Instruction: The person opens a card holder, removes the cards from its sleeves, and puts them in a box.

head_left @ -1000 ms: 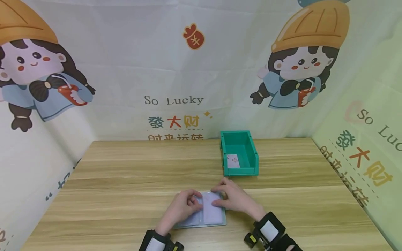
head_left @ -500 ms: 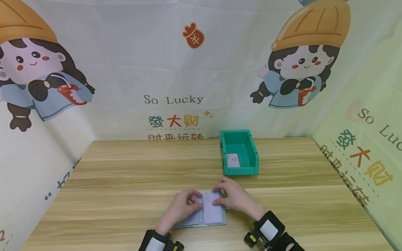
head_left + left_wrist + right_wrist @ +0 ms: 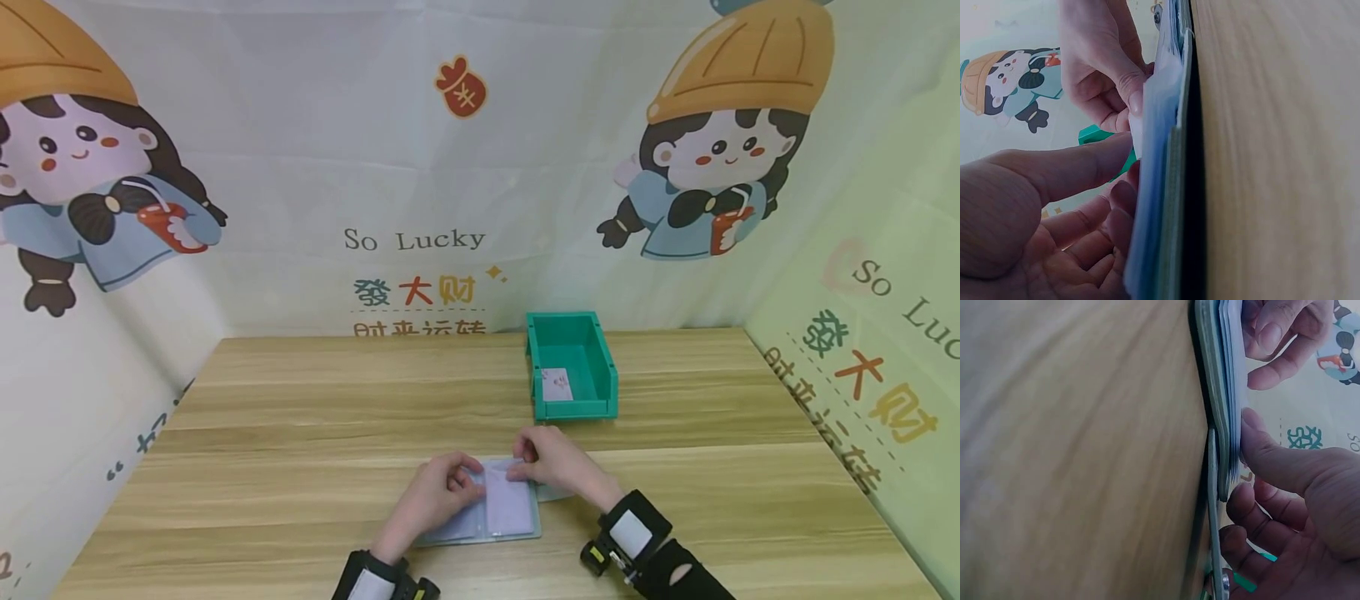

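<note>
A small card album (image 3: 513, 508) with clear sleeves lies opened flat on the table, a pale card (image 3: 508, 500) showing in its right page. My left hand (image 3: 444, 487) rests over the left page, thumb and forefinger tips at the middle fold; I cannot tell whether they pinch the sleeve. My right hand (image 3: 558, 460) is at the top of the right page, thumb on its face and fingers curled at the upper edge. In the left wrist view a white edge of card (image 3: 1137, 131) shows beneath the right thumb (image 3: 1135, 103). The pages (image 3: 1232, 375) stack in thin layers.
A green bin (image 3: 576, 410) stands behind the album toward the back, with a printed card (image 3: 557, 385) inside. A grey-green strap (image 3: 553, 493) sticks out from the album's right side; a metal snap (image 3: 1226, 581) is on it. A printed cloth (image 3: 420, 183) hangs behind the table.
My right hand has shifted slightly right along the page's upper edge, and its forearm has lifted a little, uncovering the strap. My left hand and the album stay in place.
</note>
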A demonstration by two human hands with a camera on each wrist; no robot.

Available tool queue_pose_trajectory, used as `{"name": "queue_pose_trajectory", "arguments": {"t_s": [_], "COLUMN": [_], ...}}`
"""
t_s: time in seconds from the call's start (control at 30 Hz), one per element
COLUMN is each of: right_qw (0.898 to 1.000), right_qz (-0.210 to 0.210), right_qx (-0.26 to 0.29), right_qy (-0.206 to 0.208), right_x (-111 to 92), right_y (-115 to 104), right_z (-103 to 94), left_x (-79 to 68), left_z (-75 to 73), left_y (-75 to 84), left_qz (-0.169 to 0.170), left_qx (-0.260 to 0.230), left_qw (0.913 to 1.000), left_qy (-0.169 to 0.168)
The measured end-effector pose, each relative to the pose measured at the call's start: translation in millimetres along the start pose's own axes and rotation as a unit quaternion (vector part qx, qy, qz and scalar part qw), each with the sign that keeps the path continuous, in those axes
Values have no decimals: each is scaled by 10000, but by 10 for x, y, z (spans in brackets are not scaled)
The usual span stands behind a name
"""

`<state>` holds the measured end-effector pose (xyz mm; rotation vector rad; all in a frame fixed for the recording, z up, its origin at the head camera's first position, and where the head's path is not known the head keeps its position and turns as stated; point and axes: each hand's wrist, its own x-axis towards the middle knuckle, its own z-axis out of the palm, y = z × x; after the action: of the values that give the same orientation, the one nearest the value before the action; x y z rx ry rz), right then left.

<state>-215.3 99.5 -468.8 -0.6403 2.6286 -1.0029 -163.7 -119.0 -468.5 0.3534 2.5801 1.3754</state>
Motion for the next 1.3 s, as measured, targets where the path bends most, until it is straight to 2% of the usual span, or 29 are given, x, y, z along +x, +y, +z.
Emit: {"name": "queue_pose_trajectory", "arguments": {"t_s": [0.17,0.5,0.7,0.97,1.13,1.3], "right_qw": [9999,9987,9971,9895,9864,9863], "right_qz": [-115,-456,-714,-1079,-1074,-989], "right_qx": [56,43,255,839,1109,1148], "right_qy": [-5,208,51,-465,-570,-652], "right_x": [5,-43,-112,-216,-247,-279], "right_y": [8,61,61,40,25,-3], "right_z": [0,-7,-35,-67,-49,-39], "left_x": [-7,18,26,14,16,13], "left_z": [11,11,9,-5,-22,-28], "left_y": [-1,-8,-5,3,0,20], "left_qz": [68,-9,11,133,113,88], "left_qx": [-35,-30,-18,41,18,-291], "left_qw": [10000,10000,10000,9997,9996,9992], "left_qy": [0,-15,71,219,263,276]}}
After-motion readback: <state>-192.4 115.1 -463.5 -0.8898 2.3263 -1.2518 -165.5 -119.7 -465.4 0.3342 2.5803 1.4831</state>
